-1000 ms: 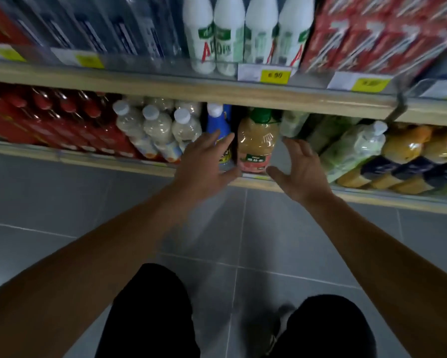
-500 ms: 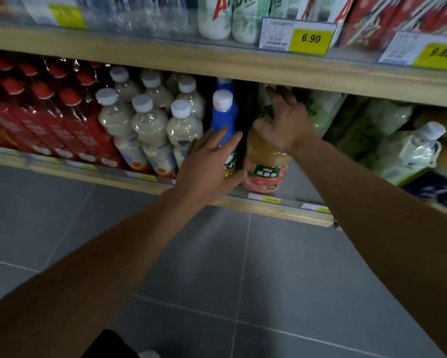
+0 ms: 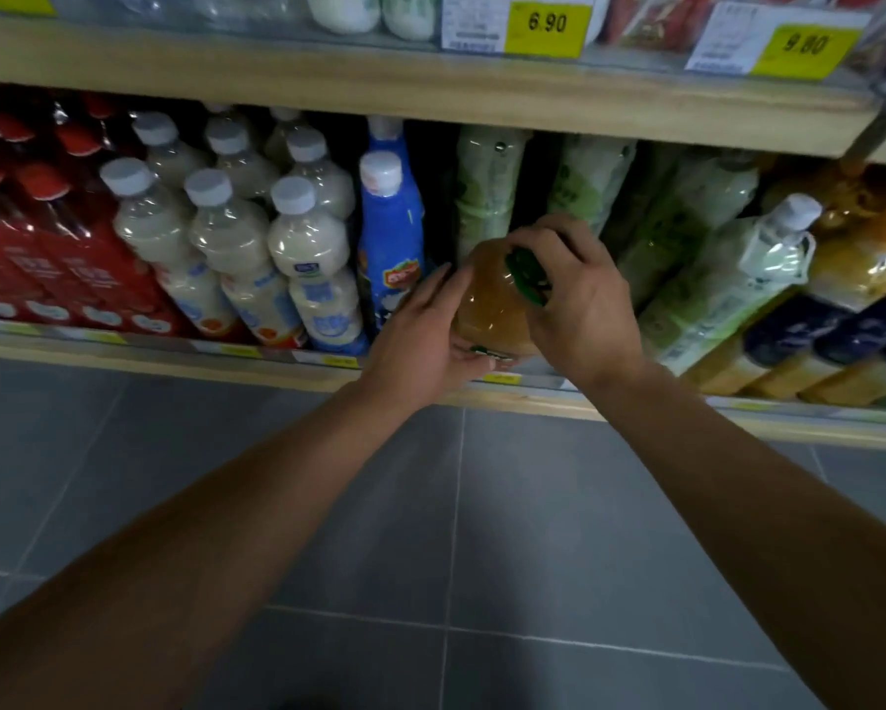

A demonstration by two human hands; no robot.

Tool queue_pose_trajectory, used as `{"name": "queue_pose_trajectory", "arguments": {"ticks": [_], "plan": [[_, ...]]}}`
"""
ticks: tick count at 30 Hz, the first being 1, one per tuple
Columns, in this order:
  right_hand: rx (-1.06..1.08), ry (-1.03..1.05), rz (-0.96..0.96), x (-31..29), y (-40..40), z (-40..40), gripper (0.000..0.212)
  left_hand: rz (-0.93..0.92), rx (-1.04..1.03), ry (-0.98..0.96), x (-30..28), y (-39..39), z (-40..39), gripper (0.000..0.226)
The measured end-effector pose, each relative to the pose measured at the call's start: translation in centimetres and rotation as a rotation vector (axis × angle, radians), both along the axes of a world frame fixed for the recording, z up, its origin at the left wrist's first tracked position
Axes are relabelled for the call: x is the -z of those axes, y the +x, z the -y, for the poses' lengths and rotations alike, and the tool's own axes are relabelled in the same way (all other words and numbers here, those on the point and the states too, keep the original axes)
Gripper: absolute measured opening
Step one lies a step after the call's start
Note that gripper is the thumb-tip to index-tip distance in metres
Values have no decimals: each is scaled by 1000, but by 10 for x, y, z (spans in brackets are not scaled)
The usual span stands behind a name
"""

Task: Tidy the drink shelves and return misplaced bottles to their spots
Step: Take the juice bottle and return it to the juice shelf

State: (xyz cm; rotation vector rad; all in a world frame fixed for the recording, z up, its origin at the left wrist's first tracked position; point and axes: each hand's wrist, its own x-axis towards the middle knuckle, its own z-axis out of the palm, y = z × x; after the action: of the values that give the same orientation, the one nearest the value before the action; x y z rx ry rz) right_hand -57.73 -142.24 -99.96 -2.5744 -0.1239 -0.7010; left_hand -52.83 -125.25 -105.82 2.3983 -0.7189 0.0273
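2 bare hands meet on one orange juice bottle (image 3: 492, 299) at the front edge of the lower shelf (image 3: 287, 365), slightly toward 1 o'clock from the middle of the view. The right hand (image 3: 579, 304) curls over the bottle's top, its fingers wrapped around the green cap (image 3: 525, 271), most of which they hide. The left hand (image 3: 423, 333) presses against the bottle's left side and base with fingers fairly straight, covering much of the label; whether its thumb hooks around the bottle cannot be told.

At 12 o'clock from the bottle, pale green bottles (image 3: 487, 197) stand deep in shadow, their caps cut off by the upper shelf (image 3: 430, 94). At 3 o'clock, a leaning pale green bottle with a white cap (image 3: 728, 279) rests against tilted orange bottles with dark labels (image 3: 840, 310), whose right end runs out of frame. At 9 o'clock stand a blue bottle (image 3: 392, 238), then milky white-capped bottles (image 3: 231, 238), then red-capped bottles (image 3: 46, 238) cut by the left edge. Label print is too blurred to read.

On the upper shelf, only bottle bottoms show, and 2 yellow price tags read 6.90 (image 3: 546, 24) and 9.80 (image 3: 805, 44). Grey tiled floor (image 3: 451, 530) with pale grout lines fills the lower half, under dim lighting.
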Motion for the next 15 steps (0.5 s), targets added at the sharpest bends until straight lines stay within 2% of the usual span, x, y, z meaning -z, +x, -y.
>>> {"name": "queue_pose_trajectory", "arguments": {"ticks": [3, 6, 13, 15], "plan": [[74, 64, 66, 12, -21, 21, 42, -57, 31, -65, 12, 5, 24, 124], [132, 147, 101, 21, -47, 42, 36, -90, 125, -82, 20, 13, 43, 131], [282, 194, 152, 52, -87, 82, 36, -226, 401, 56, 22, 46, 90, 143], [315, 208, 159, 60, -92, 89, 36, -209, 478, 140, 23, 55, 102, 146]]}}
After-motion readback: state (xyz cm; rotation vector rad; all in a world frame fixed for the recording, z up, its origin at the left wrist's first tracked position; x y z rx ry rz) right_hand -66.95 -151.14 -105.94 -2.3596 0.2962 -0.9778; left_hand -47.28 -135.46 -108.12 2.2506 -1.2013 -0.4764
